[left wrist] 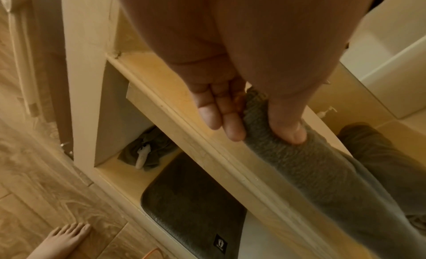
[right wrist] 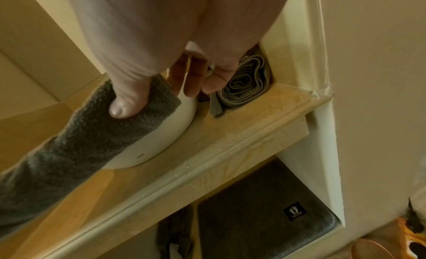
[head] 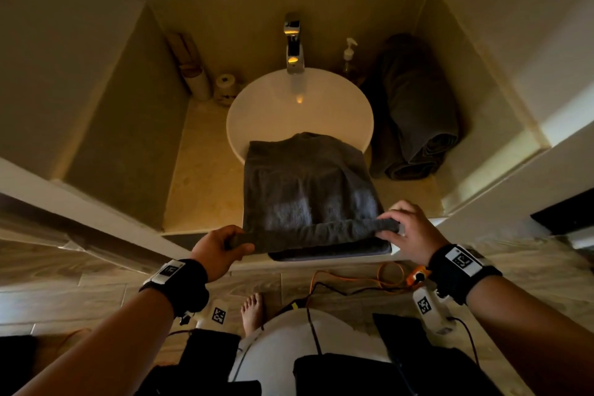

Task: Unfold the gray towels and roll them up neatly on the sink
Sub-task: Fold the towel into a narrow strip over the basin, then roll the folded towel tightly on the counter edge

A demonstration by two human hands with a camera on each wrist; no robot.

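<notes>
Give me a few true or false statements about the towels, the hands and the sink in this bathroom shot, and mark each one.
1. Both hands grip the near rolled edge of the gray towel. True: left hand, right hand.
2. The towel's far end lies over the basin rim. True.
3. A rolled towel sits left of the basin. False: it sits on the right.
4. The soap dispenser lies in the basin. False: it stands on the counter beside the faucet.
5. The towel being handled is fully rolled. False: only its near edge is.

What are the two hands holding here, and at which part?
Both hold the gray towel by its near, rolled-over edge: the left hand grips the left end, the right hand pinches the right end. Its far end rests on the sink.
</notes>
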